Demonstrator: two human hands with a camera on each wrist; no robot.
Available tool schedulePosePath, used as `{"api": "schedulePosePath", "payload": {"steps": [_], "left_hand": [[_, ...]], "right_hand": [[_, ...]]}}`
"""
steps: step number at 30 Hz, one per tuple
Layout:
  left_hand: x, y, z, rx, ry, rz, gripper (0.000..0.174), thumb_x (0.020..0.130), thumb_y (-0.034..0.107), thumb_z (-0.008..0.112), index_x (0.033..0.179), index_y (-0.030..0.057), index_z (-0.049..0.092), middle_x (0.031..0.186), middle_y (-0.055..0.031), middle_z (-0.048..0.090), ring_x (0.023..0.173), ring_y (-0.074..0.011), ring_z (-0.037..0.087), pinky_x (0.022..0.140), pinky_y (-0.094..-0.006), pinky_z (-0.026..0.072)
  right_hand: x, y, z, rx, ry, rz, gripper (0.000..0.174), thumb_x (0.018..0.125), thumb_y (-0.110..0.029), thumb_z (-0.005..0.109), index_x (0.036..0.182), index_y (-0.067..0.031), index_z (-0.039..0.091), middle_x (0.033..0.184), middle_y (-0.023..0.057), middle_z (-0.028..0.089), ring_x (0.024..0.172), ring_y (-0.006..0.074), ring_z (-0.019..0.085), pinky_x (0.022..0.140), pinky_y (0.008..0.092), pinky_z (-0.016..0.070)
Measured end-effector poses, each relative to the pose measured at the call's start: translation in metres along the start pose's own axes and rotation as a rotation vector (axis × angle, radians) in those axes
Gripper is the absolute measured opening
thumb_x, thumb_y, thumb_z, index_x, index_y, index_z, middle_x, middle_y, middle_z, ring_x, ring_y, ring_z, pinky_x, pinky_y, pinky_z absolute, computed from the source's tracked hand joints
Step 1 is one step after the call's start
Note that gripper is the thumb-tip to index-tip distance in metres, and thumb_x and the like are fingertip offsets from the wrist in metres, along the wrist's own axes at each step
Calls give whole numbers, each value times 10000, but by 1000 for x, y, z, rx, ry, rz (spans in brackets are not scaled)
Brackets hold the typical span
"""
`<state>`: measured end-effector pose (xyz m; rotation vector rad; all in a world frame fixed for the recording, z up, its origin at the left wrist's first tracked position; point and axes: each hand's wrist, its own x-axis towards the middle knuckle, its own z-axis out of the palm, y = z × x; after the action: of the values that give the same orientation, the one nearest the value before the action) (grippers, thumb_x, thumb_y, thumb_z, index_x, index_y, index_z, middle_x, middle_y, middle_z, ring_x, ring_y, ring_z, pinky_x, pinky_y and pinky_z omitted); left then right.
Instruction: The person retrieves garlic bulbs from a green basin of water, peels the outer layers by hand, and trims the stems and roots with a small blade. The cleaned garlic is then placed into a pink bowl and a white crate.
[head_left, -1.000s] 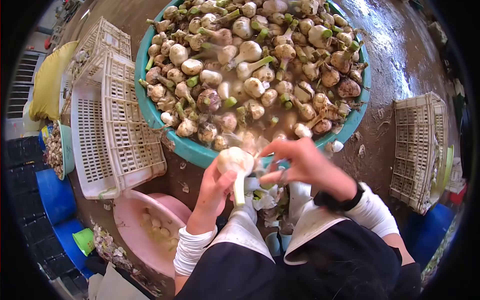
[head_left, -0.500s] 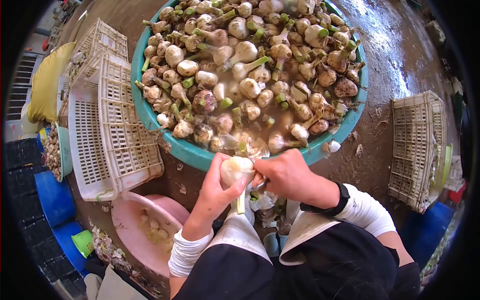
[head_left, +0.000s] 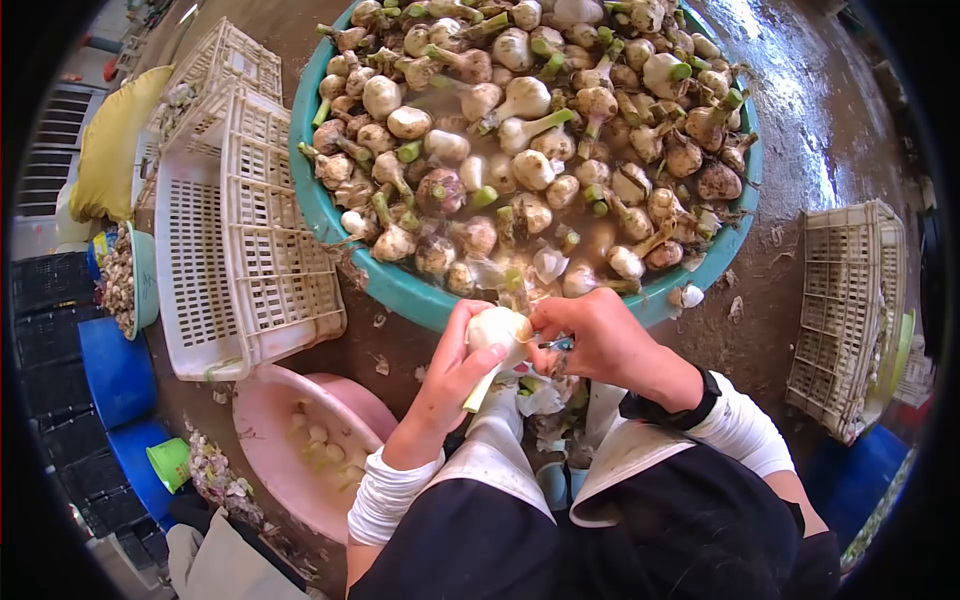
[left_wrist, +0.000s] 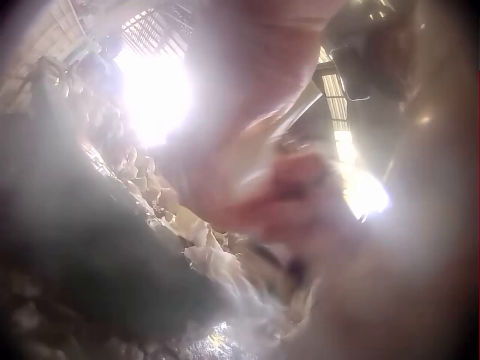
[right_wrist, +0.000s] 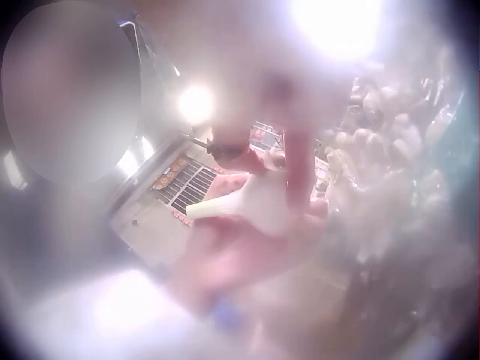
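Hands meet low in the middle of the head view. The left hand (head_left: pixel 450 375) wraps curled fingers round a white garlic bulb (head_left: pixel 497 328), whose pale stalk points toward 7 o'clock. The right hand (head_left: pixel 590 340) curls against the bulb's 3 o'clock side, thumb and fingertips pinching at its skin. The bulb is held above the person's knees, just short of the rim of a big round teal plastic basin (head_left: pixel 400 290) at 12 o'clock. That basin is full of muddy water and unpeeled garlic heads (head_left: pixel 530 170).

From the bulb, a yellow sack (head_left: pixel 115 140) lies far out at 10 o'clock, with white slatted plastic crates (head_left: pixel 240 230) between it and the teal basin. A pink plastic basin (head_left: pixel 262 420) holding a few peeled bulbs sits at 8 o'clock. Another white slatted crate (head_left: pixel 840 300) stands well apart at 3 o'clock.

Only the head view shows these surroundings. The left wrist view is glare and blur, with the hand a pink smear over pale peel scraps (left_wrist: pixel 210 262). The fogged right wrist view does show the bulb from beneath, stalk pointing to 9 o'clock, with fingers (right_wrist: pixel 296 172) against it.
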<state>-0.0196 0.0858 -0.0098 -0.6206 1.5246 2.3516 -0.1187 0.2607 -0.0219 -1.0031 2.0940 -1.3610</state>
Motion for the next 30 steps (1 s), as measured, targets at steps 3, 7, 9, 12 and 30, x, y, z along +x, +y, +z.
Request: {"api": "schedulePosePath", "payload": {"steps": [3, 7, 9, 12, 30], "left_hand": [[2, -1, -1, -123, -21, 3, 525, 810, 231, 637, 1232, 50, 384, 1070, -79, 521, 980, -120, 530, 788, -260, 471], [4, 1, -4, 77, -26, -32, 659, 747, 197, 715, 1290, 73, 363, 1084, -73, 508, 974, -129, 528, 846, -265, 445], [-1, 2, -2, 283, -196, 119, 748, 700, 64, 709, 1353, 72, 345, 1082, -50, 473, 1000, -125, 504, 909, -287, 413], [2, 1, -15, 223, -122, 159, 932, 648, 49, 754, 1445, 93, 274, 1081, -43, 458, 1004, -132, 492, 907, -272, 399], [-10, 13, -2, 1122, 79, 388, 914, 671, 95, 773, 1451, 22, 301, 1029, -103, 529, 943, -213, 532, 840, -303, 452]], "right_hand": [[-3, -17, 3, -373, -43, 24, 241, 682, -228, 750, 736, -83, 565, 596, 72, 626, 545, 267, 642, 484, 368, 484], [4, 2, -6, -485, 132, -106, 162, 674, -164, 719, 700, -90, 576, 563, 60, 615, 508, 234, 636, 469, 348, 482], [28, 29, -41, -332, 468, 26, 55, 700, -97, 699, 723, -95, 649, 612, 84, 642, 513, 209, 638, 480, 334, 486], [20, 32, -59, -190, 261, 148, 39, 751, -92, 697, 790, -84, 703, 631, 120, 643, 540, 216, 634, 516, 314, 499], [21, -32, 0, -337, -311, 9, 252, 628, -176, 771, 717, -32, 585, 568, 131, 590, 579, 341, 618, 526, 420, 478]]}}
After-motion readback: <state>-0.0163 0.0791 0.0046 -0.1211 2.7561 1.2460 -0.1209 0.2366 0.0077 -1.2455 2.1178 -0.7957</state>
